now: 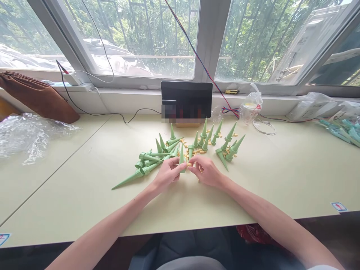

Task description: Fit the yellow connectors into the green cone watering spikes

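My left hand [169, 171] is closed round a green plastic spike [182, 155] that stands point up between its fingers. From the right, my right hand [206, 170] pinches a small yellow valve [188, 164] against the spike's side; how far it is seated I cannot tell. Left of my hands lies a heap of green spikes [150, 156], most on their sides. Behind my hands are several loose yellow valves [199, 151]. Farther right, several spikes with yellow valves on them [230, 133] stand point up, and one green spike [223, 160] leans down toward me.
A dark-screened tablet [187, 98] stands at the table's back. Crumpled clear plastic [30, 137] and a brown bag [39, 95] are at left. A bagged cup [250, 108], a coiled white cable [264, 127] and bags of teal pieces [347, 129] are at right.
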`<state>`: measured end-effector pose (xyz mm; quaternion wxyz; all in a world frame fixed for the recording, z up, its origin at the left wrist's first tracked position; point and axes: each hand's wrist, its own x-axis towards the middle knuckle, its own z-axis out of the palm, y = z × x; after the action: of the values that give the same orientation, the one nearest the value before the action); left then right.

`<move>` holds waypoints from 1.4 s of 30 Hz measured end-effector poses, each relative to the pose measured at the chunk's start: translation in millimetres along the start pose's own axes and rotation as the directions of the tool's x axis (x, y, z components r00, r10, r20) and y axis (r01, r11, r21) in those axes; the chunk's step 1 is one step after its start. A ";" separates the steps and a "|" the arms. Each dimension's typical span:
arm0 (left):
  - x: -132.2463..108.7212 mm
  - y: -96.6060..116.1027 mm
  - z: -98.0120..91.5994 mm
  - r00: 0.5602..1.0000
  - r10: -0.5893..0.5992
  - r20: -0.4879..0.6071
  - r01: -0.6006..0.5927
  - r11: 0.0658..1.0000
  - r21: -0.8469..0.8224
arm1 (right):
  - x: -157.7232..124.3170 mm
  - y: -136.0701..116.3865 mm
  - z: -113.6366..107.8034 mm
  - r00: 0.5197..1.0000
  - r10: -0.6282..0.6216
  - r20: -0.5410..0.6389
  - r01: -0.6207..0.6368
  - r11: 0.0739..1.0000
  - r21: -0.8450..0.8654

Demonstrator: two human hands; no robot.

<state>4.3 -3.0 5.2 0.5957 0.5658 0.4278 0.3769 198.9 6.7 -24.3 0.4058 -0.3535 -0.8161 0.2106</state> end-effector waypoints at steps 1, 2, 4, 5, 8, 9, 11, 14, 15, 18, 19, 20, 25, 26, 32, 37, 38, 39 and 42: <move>0.2 0.2 0.1 1.000 0.002 -0.002 -0.002 1.000 -0.001 | 0.1 -0.2 -0.2 1.000 -0.004 0.002 0.004 1.000 0.009; 0.3 0.3 0.1 1.000 0.002 0.000 -0.002 1.000 0.000 | 0.1 -0.1 -0.2 1.000 -0.008 0.002 0.008 1.000 0.017; 0.5 0.2 0.1 1.000 0.000 0.005 0.000 1.000 0.000 | 0.0 0.3 -0.1 1.000 -0.014 -0.002 0.014 1.000 0.016; 0.5 -0.1 0.1 1.000 -0.002 0.008 0.002 1.000 0.000 | -0.1 0.7 -0.1 1.000 -0.013 -0.003 0.013 1.000 0.008; 0.3 -1.1 -0.3 1.000 -0.010 0.015 0.010 1.000 0.004 | -0.5 1.9 0.1 1.000 -0.024 0.000 0.024 0.999 -0.023; 0.2 -1.5 -0.5 1.000 -0.014 0.018 0.014 1.000 0.009 | -0.6 2.3 0.1 0.999 -0.032 0.005 0.032 0.999 -0.029; 0.0 -2.1 -0.8 1.000 -0.023 0.020 0.022 1.000 0.019 | -0.8 2.8 0.0 0.999 -0.047 0.008 0.047 0.998 -0.034; 0.2 -2.9 -1.2 1.000 -0.027 0.014 0.027 0.999 0.029 | -0.6 2.3 -0.1 0.999 -0.049 -0.008 0.049 0.998 -0.032; 0.4 -3.1 -1.3 1.000 -0.024 0.011 0.024 0.999 0.028 | -0.4 1.9 -0.1 0.999 -0.043 -0.014 0.043 0.999 -0.030; 1.2 -4.0 -1.6 1.000 -0.009 0.005 0.009 1.000 0.005 | 0.1 0.7 -0.1 0.999 -0.028 -0.022 0.028 1.000 -0.010; 1.4 -4.4 -1.7 1.000 -0.005 0.005 0.005 1.000 0.000 | 0.2 0.6 0.0 0.999 -0.029 -0.019 0.029 1.000 0.000; 1.6 -4.7 -1.9 1.000 -0.002 0.006 0.002 1.000 -0.004 | 0.3 0.6 0.1 0.999 -0.033 -0.018 0.033 0.999 0.009; 1.9 -5.8 -2.9 1.000 -0.005 0.015 0.005 1.000 0.003 | 0.5 1.6 0.4 0.998 -0.052 -0.022 0.052 0.998 0.021; 1.8 -5.9 -2.9 1.000 -0.007 0.018 0.007 1.000 0.003 | 0.6 1.6 0.3 0.998 -0.056 -0.024 0.057 0.998 0.018; 1.1 -5.0 -2.3 1.000 -0.006 0.028 0.006 1.000 0.022 | 0.9 1.4 -0.1 0.996 -0.083 -0.019 0.083 0.996 -0.015; 0.7 -4.3 -2.0 1.000 0.000 0.025 -0.001 0.999 0.047 | 0.7 0.7 0.0 0.996 -0.091 -0.014 0.091 0.996 -0.026; 0.7 -4.3 -2.0 1.000 0.002 0.025 -0.004 0.999 0.050 | 0.7 0.6 0.0 0.996 -0.091 -0.014 0.091 0.996 -0.027; 0.8 -4.3 -2.1 1.000 0.005 0.026 -0.006 0.998 0.054 | 0.7 0.4 -0.1 0.996 -0.091 -0.014 0.091 0.996 -0.028; 0.9 -4.2 -2.2 1.000 0.008 0.029 -0.010 0.998 0.069 | 0.9 -0.1 -0.3 0.996 -0.090 -0.013 0.089 0.996 -0.028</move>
<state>2.4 -1.7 1.0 0.5802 0.5933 0.4294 0.3564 198.7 7.3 -23.7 0.4156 -0.3237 -0.8311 0.1783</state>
